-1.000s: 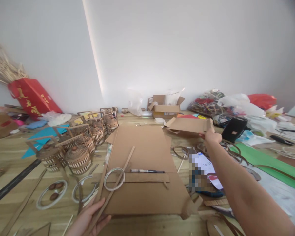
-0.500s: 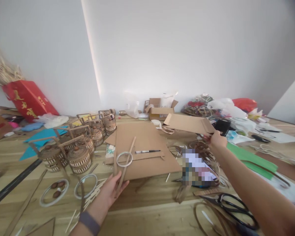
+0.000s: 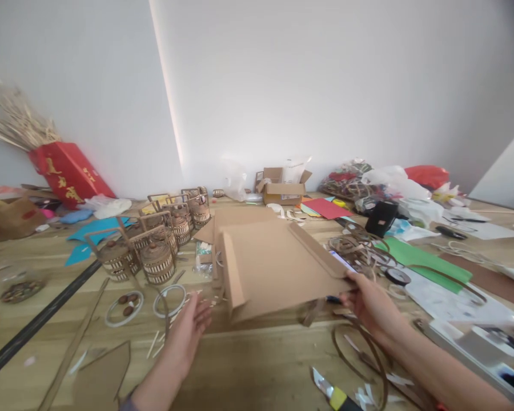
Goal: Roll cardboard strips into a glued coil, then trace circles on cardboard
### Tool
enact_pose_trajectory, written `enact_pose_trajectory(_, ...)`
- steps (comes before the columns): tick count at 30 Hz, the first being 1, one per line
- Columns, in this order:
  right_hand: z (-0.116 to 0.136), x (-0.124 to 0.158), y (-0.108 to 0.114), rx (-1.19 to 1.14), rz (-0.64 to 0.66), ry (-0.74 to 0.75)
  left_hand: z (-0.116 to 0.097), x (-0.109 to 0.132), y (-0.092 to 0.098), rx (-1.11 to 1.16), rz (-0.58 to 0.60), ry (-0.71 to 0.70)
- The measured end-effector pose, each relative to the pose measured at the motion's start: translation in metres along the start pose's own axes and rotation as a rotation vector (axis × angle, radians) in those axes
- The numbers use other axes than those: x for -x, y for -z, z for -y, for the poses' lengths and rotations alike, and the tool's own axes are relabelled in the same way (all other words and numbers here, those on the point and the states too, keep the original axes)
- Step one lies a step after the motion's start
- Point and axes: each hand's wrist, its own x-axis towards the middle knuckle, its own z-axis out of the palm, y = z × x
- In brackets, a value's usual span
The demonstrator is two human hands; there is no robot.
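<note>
A piece of brown cardboard with folded edge flaps [image 3: 278, 265] is tilted above the table in front of me. My right hand [image 3: 366, 299] pinches its near right corner. To the left of it, my left hand [image 3: 188, 325] is held with fingers stretched out and nothing in them, apart from the cardboard. Close to that hand a white ring [image 3: 169, 301] and thin pale sticks [image 3: 155, 342] lie on the table. Another flat cardboard sheet [image 3: 244, 215] rests behind, mostly covered by the raised piece.
Several small woven baskets with handles [image 3: 157, 264] stand at the left. A utility knife [image 3: 334, 394] lies at the front, brown strips [image 3: 379, 354] and a roll of black tape [image 3: 397, 277] to the right. An opened cardboard box [image 3: 285, 193] stands near the wall.
The folded cardboard has come from the back right to the centre, over the lower sheet, pen and strips. My left hand has let go of the lower sheet and strip.
</note>
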Motion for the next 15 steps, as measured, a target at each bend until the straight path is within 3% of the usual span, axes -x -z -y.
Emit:
enact_pose_trajectory(3, -0.02, 0.054, -0.007, -0.015, 0.086, -0.154, 0.004, 0.035, 0.024, -0.084, 0.138, -0.039)
enact_pose_trajectory(7, -0.036, 0.109, -0.004, 0.028, 0.197, -0.304, 0.017, 0.062, 0.05, -0.432, 0.125, -0.205)
enact_pose_trajectory(10, -0.036, 0.124, 0.008, 0.334, 0.309, -0.255, 0.028, 0.068, 0.069, -0.56, 0.129, -0.254)
enact_pose_trajectory(15, -0.034, 0.125, 0.021, 0.767, 0.418, 0.02, 0.044, 0.075, 0.089, -0.607, 0.131, -0.246)
